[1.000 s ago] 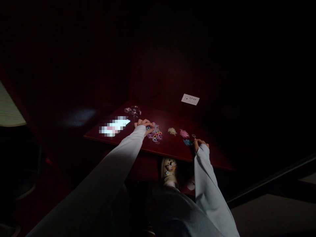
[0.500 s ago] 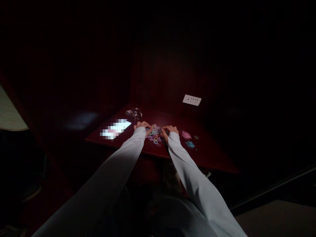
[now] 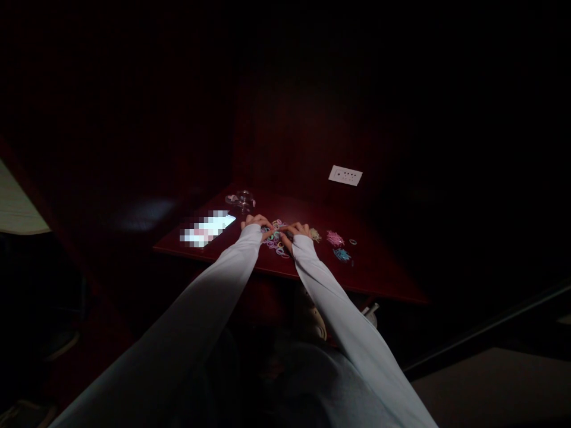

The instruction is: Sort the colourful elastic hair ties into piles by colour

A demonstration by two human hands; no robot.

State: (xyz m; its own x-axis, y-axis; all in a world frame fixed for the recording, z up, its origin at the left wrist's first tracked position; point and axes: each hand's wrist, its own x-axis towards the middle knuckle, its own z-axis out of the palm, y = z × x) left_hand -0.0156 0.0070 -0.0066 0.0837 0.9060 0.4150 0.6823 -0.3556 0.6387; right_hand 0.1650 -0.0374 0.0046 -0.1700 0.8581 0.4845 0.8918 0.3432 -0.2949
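A mixed pile of small coloured rings lies near the front edge of the dark red table. My left hand is at the pile's left side, its thumb and fingers bent together at the rings. From the right, my right hand reaches over the pile with its fingertips close to the left ones. What either hand pinches is too small to make out. Right of my right hand are a pale yellow heap, a pink heap and a blue heap of small pieces.
A lit phone, partly pixelated, lies at the table's left. Behind it stands a clear container. One single ring sits right of the pink heap. A white socket plate is on the back wall.
My right hand has moved left, close to my left hand, and the pale yellow heap now shows beside it. My left hand has stayed at the pile. The view has shifted slightly.
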